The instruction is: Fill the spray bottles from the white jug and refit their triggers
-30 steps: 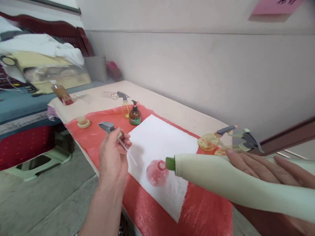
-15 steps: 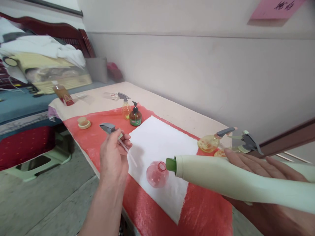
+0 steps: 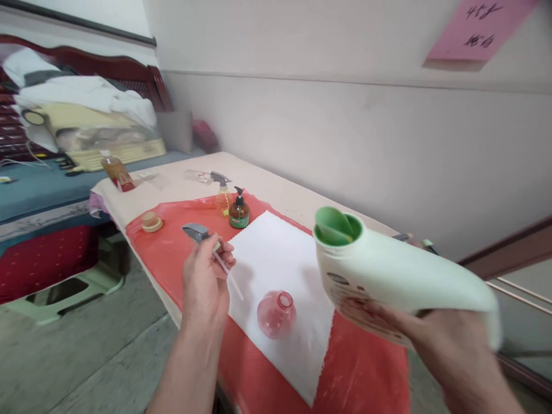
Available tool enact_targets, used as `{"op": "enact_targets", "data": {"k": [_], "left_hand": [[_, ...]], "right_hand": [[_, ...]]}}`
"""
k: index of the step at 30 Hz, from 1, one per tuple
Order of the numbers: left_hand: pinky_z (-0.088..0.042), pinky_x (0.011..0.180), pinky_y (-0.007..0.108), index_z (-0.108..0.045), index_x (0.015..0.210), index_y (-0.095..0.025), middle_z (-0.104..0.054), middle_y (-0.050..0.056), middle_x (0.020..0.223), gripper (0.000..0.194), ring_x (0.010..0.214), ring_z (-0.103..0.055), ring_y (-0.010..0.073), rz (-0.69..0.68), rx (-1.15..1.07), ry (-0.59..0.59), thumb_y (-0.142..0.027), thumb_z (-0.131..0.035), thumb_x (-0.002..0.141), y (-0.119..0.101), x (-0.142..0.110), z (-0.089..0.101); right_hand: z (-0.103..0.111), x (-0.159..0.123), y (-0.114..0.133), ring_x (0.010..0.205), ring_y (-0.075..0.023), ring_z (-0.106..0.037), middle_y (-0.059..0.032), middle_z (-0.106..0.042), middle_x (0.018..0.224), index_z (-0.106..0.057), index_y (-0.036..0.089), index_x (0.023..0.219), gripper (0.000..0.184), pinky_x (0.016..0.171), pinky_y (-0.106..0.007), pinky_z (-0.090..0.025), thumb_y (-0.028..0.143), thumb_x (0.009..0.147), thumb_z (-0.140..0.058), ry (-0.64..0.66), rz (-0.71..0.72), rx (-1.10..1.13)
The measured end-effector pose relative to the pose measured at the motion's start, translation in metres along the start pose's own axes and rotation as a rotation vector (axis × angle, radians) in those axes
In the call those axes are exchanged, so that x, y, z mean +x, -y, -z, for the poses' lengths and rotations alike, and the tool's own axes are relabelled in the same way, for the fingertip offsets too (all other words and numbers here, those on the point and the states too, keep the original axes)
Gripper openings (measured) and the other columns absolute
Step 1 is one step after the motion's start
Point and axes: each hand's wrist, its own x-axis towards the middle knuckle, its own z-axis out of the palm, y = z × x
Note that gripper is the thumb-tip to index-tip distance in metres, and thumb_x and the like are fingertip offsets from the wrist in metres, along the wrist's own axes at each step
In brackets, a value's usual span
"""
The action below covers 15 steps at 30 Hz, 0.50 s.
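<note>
Closed around a grey trigger spray head (image 3: 196, 232), my left hand (image 3: 206, 276) is over the left edge of a white cloth (image 3: 280, 253); the sprayer's clear tube points down and right. My right hand (image 3: 452, 345) grips a big pale green detergent bottle (image 3: 401, 270) by its handle side. This bottle is tilted, its uncapped mouth with a green pour spout (image 3: 334, 227) facing up and left. Below and left of the mouth, a small round pink bottle (image 3: 271, 319) stands open on the cloth, apart from both hands.
A red plastic sheet (image 3: 362, 368) covers part of the table. Toward the back are a brown pump bottle (image 3: 239, 214), a yellowish spray bottle (image 3: 223, 200) and a round beige item (image 3: 150, 222). An amber bottle (image 3: 117, 172) stands far left. A red-covered stool (image 3: 56, 259) is beside the table.
The detergent bottle has swung upward, from lying nearly level with its spout toward the pink bottle to mouth-up and farther from it. My left hand still holds the spray head.
</note>
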Motion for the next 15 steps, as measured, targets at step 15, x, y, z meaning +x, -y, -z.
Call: {"op": "enact_targets", "data": {"k": [15], "left_hand": [[-0.041, 0.058, 0.023, -0.058, 0.079, -0.016, -0.060, 0.000, 0.067, 0.021, 0.056, -0.051, 0.0098, 0.007, -0.032, 0.015, -0.033, -0.069, 0.072, -0.006, 0.005, 0.006]], "right_hand": [[-0.092, -0.025, -0.066, 0.127, -0.0285, -0.048, -0.0102, -0.054, 0.135, -0.049, 0.022, 0.131, 0.060, 0.106, -0.042, -0.043, 0.050, 0.081, -0.063, 0.066, -0.247, 0.378]]}}
